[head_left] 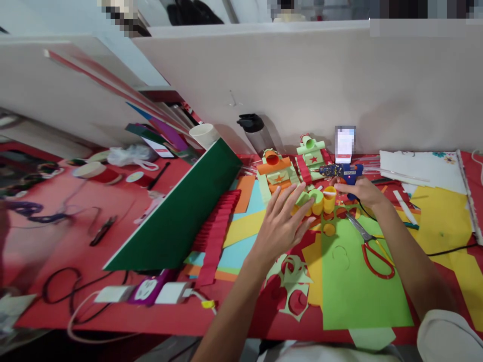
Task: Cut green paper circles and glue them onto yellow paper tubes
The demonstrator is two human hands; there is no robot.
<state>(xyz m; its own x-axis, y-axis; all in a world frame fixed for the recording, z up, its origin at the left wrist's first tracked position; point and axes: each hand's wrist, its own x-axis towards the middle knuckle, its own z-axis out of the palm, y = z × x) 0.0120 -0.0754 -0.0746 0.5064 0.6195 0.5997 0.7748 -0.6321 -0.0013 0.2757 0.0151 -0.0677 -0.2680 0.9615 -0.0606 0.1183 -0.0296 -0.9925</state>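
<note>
My right hand [362, 192] is wrapped round the handle of a blue hot glue gun [350, 172], its nozzle pointing left. My left hand [282, 217] is spread, fingers reaching over small green and yellow paper rolls [317, 201]; whether the fingertips touch them I cannot tell. Nearby stands an orange paper roll [329, 198]. Behind my left hand sit two paper figures, an orange one [277, 173] and a green one [312, 155], each with a star. Red-handled scissors [377, 259] lie on a green sheet [362, 296] below my right hand.
A dark green board [173, 216] leans at left beside fringed red paper [213, 241]. A bottle [258, 134] and a lit phone [344, 143] stand by the partition. Yellow sheets [439, 216] lie right. Cut-out scraps [281, 271] and a purple power strip [149, 290] are in front.
</note>
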